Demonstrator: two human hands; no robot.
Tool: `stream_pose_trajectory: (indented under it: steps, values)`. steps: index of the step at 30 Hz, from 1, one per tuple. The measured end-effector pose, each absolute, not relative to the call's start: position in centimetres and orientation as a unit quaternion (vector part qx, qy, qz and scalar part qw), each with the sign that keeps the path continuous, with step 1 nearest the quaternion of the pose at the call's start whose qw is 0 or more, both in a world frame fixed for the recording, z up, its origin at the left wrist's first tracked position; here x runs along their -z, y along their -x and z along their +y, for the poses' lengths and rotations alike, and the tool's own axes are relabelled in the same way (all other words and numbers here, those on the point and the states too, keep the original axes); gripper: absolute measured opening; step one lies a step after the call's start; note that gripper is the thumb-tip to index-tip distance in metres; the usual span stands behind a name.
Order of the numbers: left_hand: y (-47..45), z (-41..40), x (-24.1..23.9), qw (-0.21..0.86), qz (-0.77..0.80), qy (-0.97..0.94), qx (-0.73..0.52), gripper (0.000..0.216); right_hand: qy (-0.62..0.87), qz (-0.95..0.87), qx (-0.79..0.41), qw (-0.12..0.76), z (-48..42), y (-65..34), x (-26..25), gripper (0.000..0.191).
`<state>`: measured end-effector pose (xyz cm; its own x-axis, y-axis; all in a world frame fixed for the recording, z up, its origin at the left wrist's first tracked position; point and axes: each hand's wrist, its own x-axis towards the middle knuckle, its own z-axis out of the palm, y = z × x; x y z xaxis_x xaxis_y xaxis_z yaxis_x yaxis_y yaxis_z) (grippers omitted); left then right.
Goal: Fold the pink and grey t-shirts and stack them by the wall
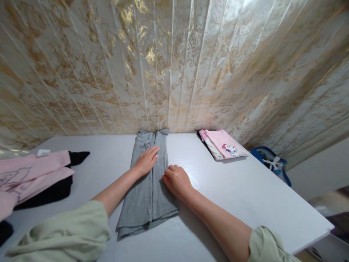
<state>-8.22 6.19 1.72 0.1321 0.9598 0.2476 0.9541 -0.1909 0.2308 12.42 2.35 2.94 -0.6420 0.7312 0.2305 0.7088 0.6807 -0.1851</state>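
A grey garment (160, 203), folded into a long strip with a seam-like line down its middle, lies on the white table in front of me. Its far end reaches the table's back edge, and the near end flares wider. My left hand (146, 161) rests flat on its upper part, fingers stretched out. At the garment's right edge, my right hand (177, 180) has its fingers curled in, with the fingertips on the cloth. Whether the garment is a shirt or something else cannot be made out.
Folded clothes with a pink printed top (227, 143) lie at the table's back right. Loose pink clothing (51, 163) and black clothing (54, 193) spread over the left side. A blue-rimmed bag (272, 163) stands beyond the right edge. A gold-patterned curtain (163, 72) hangs behind the table (218, 196).
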Motion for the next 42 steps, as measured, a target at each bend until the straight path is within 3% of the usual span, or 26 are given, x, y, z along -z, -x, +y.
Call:
stream_pose_trajectory:
  steps: [2, 5, 9, 22, 31, 42]
  values:
    - [9.5, 5.2, -2.2, -0.014, 0.651, -0.732, -0.202, 0.051, 0.384, -0.904, -0.046, 0.181, 2.3, -12.4, -2.7, 0.015]
    - [10.9, 2.7, -1.8, -0.029, 0.671, -0.718, -0.182, 0.052, 0.336, -0.917, -0.066, 0.205, 2.0, -12.1, -2.1, 0.038]
    - [10.9, -0.4, -0.5, -0.009, 0.697, -0.712, -0.083, 0.057, 0.303, -0.939, -0.090, 0.139, 1.1, -11.5, -1.2, 0.060]
    - [7.7, -5.4, -1.3, 0.001, 0.660, -0.749, -0.053, 0.057, 0.308, -0.944, -0.115, 0.003, 0.2, -13.2, -3.3, 0.071]
    - [7.4, -5.8, -0.1, 0.005, 0.668, -0.738, -0.097, 0.055, 0.267, -0.954, -0.138, 0.013, -4.6, -18.0, -5.0, 0.065]
    - [3.6, -11.5, -4.0, 0.182, 0.541, -0.803, -0.172, 0.018, 0.322, -0.892, -0.293, 0.123, -3.3, -18.5, -4.9, 0.014]
